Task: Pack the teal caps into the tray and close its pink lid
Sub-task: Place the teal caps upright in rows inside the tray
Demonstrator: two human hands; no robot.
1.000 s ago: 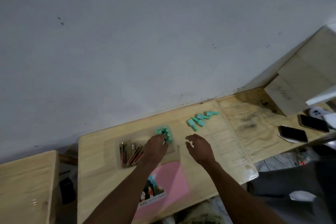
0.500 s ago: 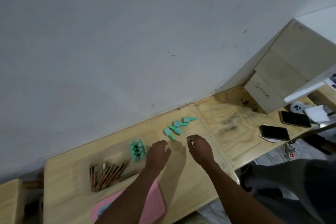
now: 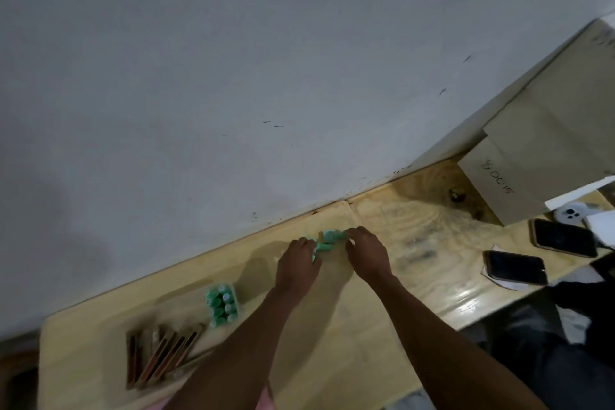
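Several loose teal caps (image 3: 327,240) lie in a small pile near the wall edge of the wooden table (image 3: 332,326). My left hand (image 3: 298,265) and my right hand (image 3: 367,253) close in on the pile from either side, fingertips curled onto the caps. To the left sits the clear tray (image 3: 186,313), with several teal caps (image 3: 221,304) standing at its right end and brown sticks (image 3: 159,356) at its left. My left forearm hides most of the pink lid (image 3: 267,400), and only a sliver shows at the bottom edge.
Two dark phones (image 3: 515,268) (image 3: 564,238) lie on the adjoining table to the right. Behind them stand a cardboard box (image 3: 532,160) and a white device (image 3: 570,213). A grey wall runs along the table's far edge.
Both hands have moved from beside the tray up to the loose pile and closed onto the caps. The camera has swung, so the tray now lies lower left.
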